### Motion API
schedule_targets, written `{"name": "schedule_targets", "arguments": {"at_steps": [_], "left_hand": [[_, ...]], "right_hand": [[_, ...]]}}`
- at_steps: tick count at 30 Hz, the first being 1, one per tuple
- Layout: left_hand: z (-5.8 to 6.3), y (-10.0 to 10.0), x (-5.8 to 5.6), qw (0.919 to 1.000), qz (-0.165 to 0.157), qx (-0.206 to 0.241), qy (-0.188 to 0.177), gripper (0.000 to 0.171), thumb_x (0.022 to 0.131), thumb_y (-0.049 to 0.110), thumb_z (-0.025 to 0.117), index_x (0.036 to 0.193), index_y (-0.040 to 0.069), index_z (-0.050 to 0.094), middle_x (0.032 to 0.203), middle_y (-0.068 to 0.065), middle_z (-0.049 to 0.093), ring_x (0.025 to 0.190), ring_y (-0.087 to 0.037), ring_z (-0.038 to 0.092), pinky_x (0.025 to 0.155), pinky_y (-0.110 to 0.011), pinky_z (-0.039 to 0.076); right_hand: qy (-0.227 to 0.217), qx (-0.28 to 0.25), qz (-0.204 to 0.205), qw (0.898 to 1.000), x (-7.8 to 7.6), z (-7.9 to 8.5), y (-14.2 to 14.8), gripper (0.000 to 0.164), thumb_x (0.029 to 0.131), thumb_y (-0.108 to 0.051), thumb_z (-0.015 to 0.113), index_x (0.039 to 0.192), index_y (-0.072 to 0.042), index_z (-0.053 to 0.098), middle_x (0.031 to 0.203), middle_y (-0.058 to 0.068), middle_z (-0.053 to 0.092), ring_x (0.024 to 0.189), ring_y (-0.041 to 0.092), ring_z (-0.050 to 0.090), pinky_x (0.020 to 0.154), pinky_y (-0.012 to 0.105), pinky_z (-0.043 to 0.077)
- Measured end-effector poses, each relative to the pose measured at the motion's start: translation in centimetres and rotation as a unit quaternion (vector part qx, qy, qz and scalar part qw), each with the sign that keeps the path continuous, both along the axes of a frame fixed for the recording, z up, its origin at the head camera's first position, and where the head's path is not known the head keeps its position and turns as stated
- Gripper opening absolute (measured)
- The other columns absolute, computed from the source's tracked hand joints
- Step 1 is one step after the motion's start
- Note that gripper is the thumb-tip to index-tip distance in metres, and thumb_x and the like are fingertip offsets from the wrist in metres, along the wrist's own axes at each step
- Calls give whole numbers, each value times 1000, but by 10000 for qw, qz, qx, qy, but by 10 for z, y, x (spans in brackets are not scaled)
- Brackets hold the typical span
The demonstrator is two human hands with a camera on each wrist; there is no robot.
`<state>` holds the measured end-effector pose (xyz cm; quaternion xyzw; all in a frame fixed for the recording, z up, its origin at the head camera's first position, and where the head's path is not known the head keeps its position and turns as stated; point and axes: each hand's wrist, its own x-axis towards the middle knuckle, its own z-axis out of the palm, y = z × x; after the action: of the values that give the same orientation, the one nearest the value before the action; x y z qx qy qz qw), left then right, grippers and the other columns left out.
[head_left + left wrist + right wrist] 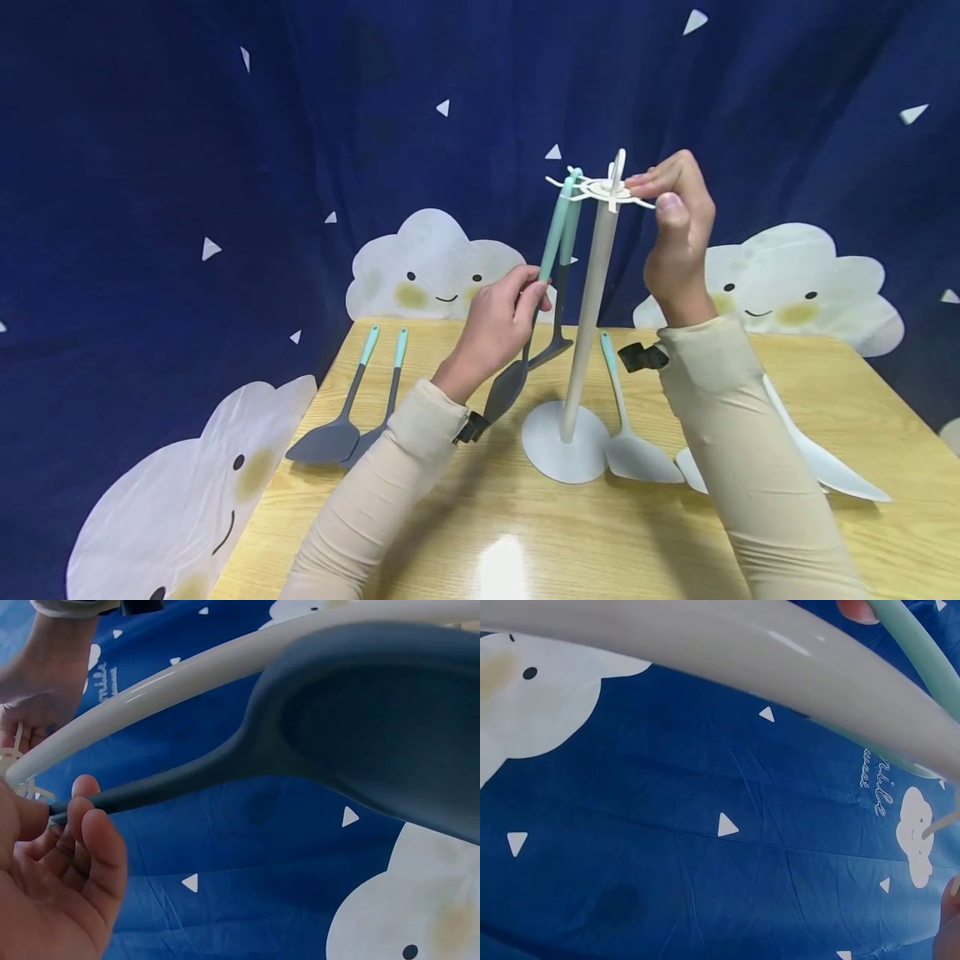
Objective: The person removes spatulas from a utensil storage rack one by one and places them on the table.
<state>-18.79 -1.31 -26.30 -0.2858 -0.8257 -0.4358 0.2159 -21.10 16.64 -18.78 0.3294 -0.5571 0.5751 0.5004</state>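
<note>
My left hand [498, 317] pinches a dark grey cooking spoon [360, 720] with a mint handle, low on the handle in the head view. The spoon hangs tilted, its handle top right at a hook of the white utensil stand [588, 325]. Just behind it another mint-handled dark utensil [562, 308] hangs from the stand. On the other side, my right hand [681, 237] grips the stand's hook ring at the top, fingers on the ring and thumb by one hook. In the right wrist view the pole [780, 652] crosses close to the camera.
Two dark spatulas, one a turner [326, 440], lie at the table's left. A light grey turner [641, 457] lies right of the stand's round base [547, 458]. More pale utensils, one a long white one [840, 467], are partly hidden under my right sleeve. A blue curtain [450, 50] hangs behind.
</note>
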Motion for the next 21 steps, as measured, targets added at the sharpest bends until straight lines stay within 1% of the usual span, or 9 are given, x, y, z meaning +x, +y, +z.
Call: {"name": "schedule_targets", "arguments": {"at_steps": [5, 11, 15, 19, 21], "left_hand": [[2, -2, 1, 9998, 158, -13, 78, 19, 104, 15, 47, 107, 6, 63, 86, -4, 73, 58, -11, 51, 57, -19, 42], [4, -3, 2, 9999, 141, 12, -74, 19, 104, 16, 47, 109, 7, 64, 87, -4, 72, 60, -11, 53, 58, -19, 43], [3, -3, 2, 9997, 131, 68, -179, 20, 104, 16, 47, 110, 7, 64, 88, -4, 72, 60, -11, 52, 57, -19, 43], [1, -4, 1, 9997, 200, 69, -83, 20, 104, 16, 47, 110, 7, 64, 87, -4, 72, 60, -11, 53, 58, -20, 43], [1, -4, 1, 9997, 235, 67, -20, 20, 104, 16, 47, 110, 6, 64, 87, -4, 72, 59, -12, 52, 57, -20, 42]], "right_hand": [[25, 49, -11, 10000, -4, -2, 3, 47, 84, -46, 46, 74, -3, 61, 81, -12, 56, 83, 5, 56, 83, 22, 40], [48, 50, 0, 10000, -6, -3, 5, 50, 84, -49, 47, 74, -2, 61, 81, -12, 57, 83, 6, 56, 83, 22, 41], [5, 51, 24, 10000, -3, -2, 4, 53, 84, -49, 47, 74, 2, 59, 81, -12, 56, 83, 5, 56, 83, 21, 40], [-22, 74, 33, 10000, -1, -2, 3, 51, 84, -47, 46, 74, 2, 60, 81, -12, 56, 82, 4, 55, 82, 20, 40], [-30, 102, 13, 9999, -2, -1, 4, 49, 84, -46, 46, 74, -1, 61, 81, -13, 56, 82, 4, 55, 82, 20, 40]]}}
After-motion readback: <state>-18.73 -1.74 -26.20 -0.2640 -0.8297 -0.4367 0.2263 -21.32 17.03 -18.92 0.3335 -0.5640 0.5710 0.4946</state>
